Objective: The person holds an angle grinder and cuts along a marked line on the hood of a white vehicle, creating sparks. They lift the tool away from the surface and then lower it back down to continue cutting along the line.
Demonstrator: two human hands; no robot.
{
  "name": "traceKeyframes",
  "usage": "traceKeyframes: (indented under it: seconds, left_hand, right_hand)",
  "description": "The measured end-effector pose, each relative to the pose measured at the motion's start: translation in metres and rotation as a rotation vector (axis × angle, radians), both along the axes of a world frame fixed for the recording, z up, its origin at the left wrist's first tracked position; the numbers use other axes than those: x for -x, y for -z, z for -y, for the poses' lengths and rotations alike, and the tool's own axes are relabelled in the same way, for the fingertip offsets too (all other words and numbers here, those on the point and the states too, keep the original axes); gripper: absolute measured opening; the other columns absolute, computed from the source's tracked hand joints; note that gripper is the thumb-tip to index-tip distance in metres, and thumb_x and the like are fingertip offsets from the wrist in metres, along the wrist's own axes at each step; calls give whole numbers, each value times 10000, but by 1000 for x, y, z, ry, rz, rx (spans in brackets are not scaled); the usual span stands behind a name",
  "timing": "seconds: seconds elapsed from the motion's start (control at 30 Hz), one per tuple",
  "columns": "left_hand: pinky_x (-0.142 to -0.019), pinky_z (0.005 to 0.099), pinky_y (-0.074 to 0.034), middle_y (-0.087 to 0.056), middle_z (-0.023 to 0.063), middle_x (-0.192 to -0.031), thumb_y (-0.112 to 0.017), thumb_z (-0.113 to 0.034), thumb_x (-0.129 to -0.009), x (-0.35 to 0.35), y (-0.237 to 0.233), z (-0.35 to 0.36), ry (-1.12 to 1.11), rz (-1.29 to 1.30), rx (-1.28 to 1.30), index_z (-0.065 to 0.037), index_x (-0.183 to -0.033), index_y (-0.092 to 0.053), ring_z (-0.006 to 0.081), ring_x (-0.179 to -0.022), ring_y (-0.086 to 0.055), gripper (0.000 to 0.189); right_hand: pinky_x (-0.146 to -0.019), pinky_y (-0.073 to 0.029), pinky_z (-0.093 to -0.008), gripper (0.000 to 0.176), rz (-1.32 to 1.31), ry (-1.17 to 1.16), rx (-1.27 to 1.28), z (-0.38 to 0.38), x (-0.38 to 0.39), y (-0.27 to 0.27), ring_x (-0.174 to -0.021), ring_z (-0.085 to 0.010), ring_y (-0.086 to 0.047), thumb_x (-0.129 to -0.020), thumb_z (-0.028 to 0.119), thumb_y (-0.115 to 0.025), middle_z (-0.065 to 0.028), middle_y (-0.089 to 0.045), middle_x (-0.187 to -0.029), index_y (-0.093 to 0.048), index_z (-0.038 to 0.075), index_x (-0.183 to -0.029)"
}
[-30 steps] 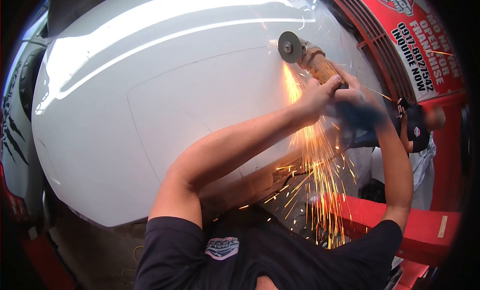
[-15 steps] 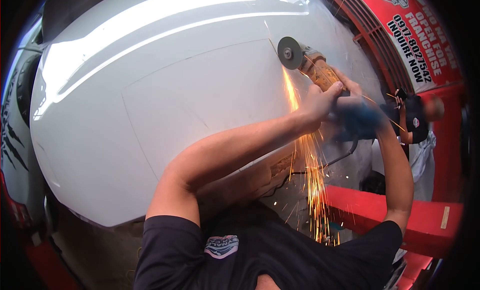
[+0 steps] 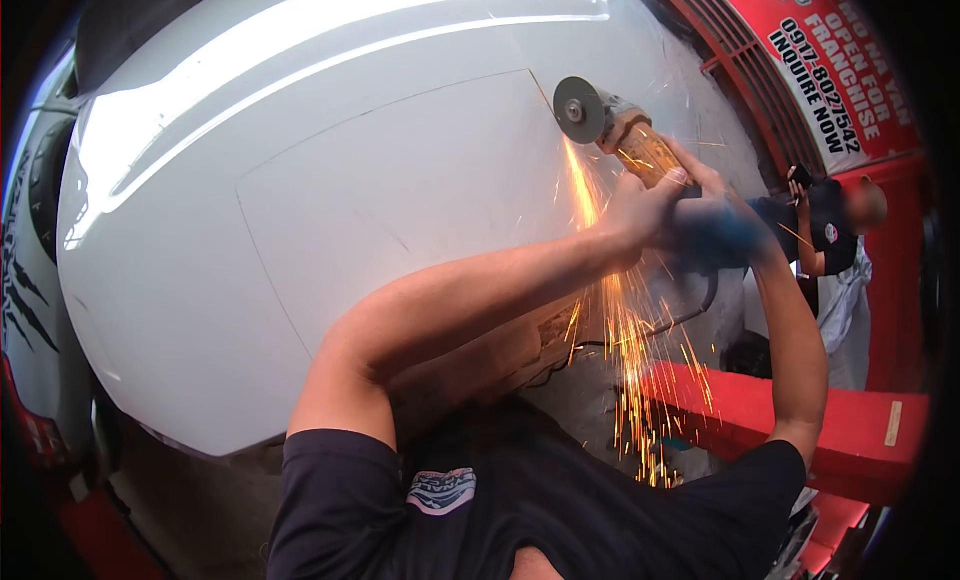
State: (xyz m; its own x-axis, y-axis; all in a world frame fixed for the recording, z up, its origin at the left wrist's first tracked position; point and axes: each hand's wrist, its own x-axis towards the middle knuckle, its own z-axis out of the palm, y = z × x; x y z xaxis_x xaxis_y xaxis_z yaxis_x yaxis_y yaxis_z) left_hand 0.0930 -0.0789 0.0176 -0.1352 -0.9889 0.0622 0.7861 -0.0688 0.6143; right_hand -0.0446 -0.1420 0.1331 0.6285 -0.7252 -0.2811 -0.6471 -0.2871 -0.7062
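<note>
Both my hands are on an orange angle grinder point(image 3: 646, 150). My left hand point(image 3: 640, 212) wraps round its body from the near side. My right hand point(image 3: 715, 225) is closed round the rear part, which is blurred and mostly hidden, with something blue over or beside it. The grinder's grey disc point(image 3: 579, 111) touches the white panel point(image 3: 400, 180) at a thin line near its upper right. Orange sparks point(image 3: 582, 180) spray down from the disc, past my left forearm. Thin dark lines mark an angular outline on the panel.
A red beam point(image 3: 780, 420) lies at the lower right, near my right elbow. A black cord point(image 3: 680, 320) hangs below the grinder. Another person point(image 3: 825, 225) stands at the right, holding a small dark object. A red banner point(image 3: 830, 70) is at the upper right.
The disc has shifted slightly down along the line, and a little more of the line shows above it. The sparks have spread wider at the bottom.
</note>
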Motion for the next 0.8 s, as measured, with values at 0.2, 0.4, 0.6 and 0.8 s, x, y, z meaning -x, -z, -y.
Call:
traceKeyframes:
  seconds: [0.2,0.4,0.6,0.8]
  left_hand:
    - [-769,486,-742,-717,209,-1236,-589,-396,-1158,5,3,-1,73,109,-115,75,-1364,-566,304,-1009,-805,515]
    - [-751,451,-738,-715,202,-1206,-595,-402,-1155,9,-4,-14,56,46,-87,69,-1352,-578,290,-981,-803,511]
    - [-748,432,-734,-714,197,-1191,-596,-397,-1156,17,2,-15,36,35,-53,71,-1377,-550,284,-977,-803,520]
    - [-757,447,-727,-717,161,-1167,-614,-404,-1149,20,1,-23,56,21,-47,62,-1396,-542,260,-954,-796,532]
  right_hand:
    - [-1167,-443,-327,1130,-47,-14,7,-13,-1,-10,-1307,-269,-619,-752,239,-748,-246,-647,-1412,-279,-79,-1730]
    - [-1136,-468,-324,1128,-31,11,-31,-16,7,-6,-1255,-255,-634,-754,212,-752,-217,-670,-1348,-272,-77,-1733]
    - [-1054,-512,-313,1125,-17,-9,-9,-18,15,-3,-1159,-230,-648,-750,202,-746,-188,-688,-1267,-276,-54,-1741]
    - [-1018,-524,-307,1136,-45,-26,25,-26,20,-4,-1123,-226,-649,-713,191,-710,-170,-682,-1245,-286,-55,-1737]
